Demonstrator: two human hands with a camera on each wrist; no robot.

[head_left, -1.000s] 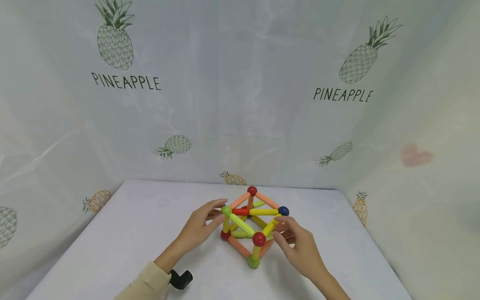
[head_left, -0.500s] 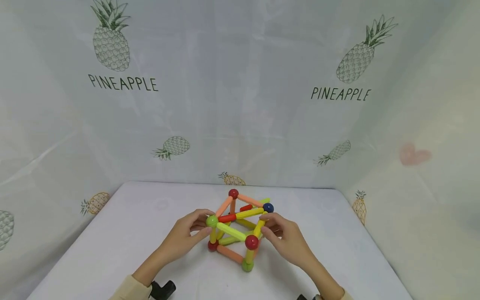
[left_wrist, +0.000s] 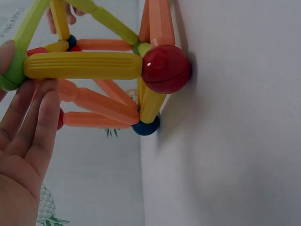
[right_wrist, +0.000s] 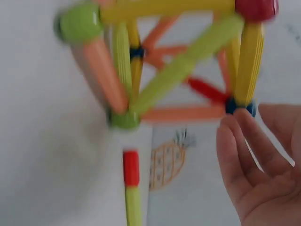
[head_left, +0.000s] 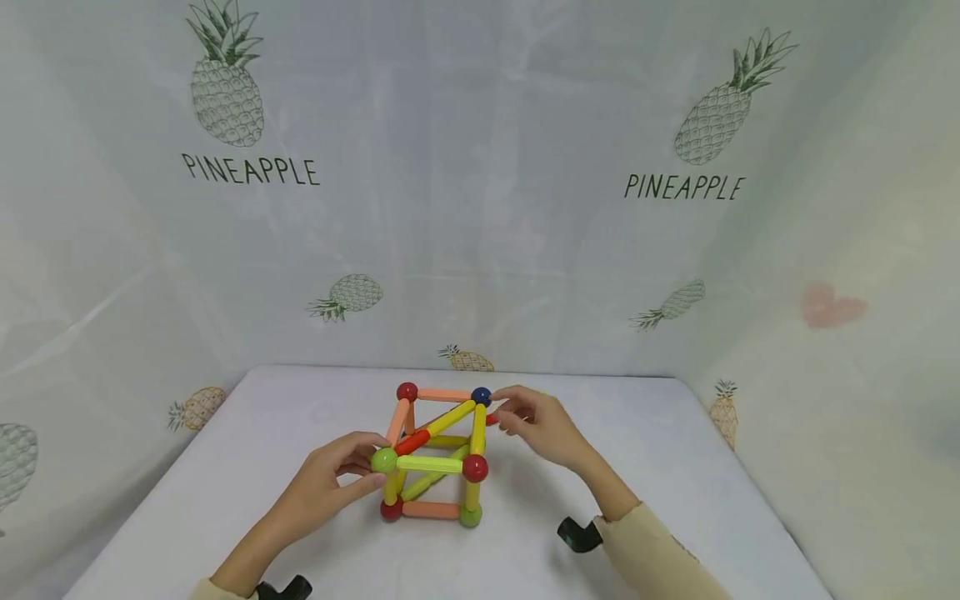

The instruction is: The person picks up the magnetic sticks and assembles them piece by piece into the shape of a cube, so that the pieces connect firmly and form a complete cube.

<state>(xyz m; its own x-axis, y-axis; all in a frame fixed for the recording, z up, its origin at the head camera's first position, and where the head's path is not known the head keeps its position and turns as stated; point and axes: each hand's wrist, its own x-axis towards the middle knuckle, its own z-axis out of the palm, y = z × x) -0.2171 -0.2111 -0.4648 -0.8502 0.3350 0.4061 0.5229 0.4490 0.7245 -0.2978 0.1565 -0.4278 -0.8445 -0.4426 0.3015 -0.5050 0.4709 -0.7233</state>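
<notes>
A cube frame of coloured magnetic sticks and balls (head_left: 431, 464) stands on the table, with a red-and-yellow diagonal stick (head_left: 442, 423) across its top. At its near left top corner, my left hand (head_left: 318, 483) pinches a green ball (head_left: 385, 460) between thumb and fingers; the left wrist view shows the fingers below that ball (left_wrist: 14, 70). My right hand (head_left: 543, 425) is at the far right top corner, its fingertips touching the blue ball (head_left: 481, 397), thumb held apart. The right wrist view is blurred, with the fingers (right_wrist: 230, 146) beside the blue ball (right_wrist: 241, 107).
A loose red-and-lime stick (right_wrist: 131, 183) lies on the table beyond the cube, partly hidden by the right hand in the head view. White cloth printed with pineapples (head_left: 465, 208) hangs behind and beside the white table (head_left: 675, 517). Black mounts (head_left: 579, 535) sit on both wrists.
The cube has moved left and turned, so a side now faces me. My left hand went left with the green ball; my right hand shifted from a yellow stick to the blue ball.
</notes>
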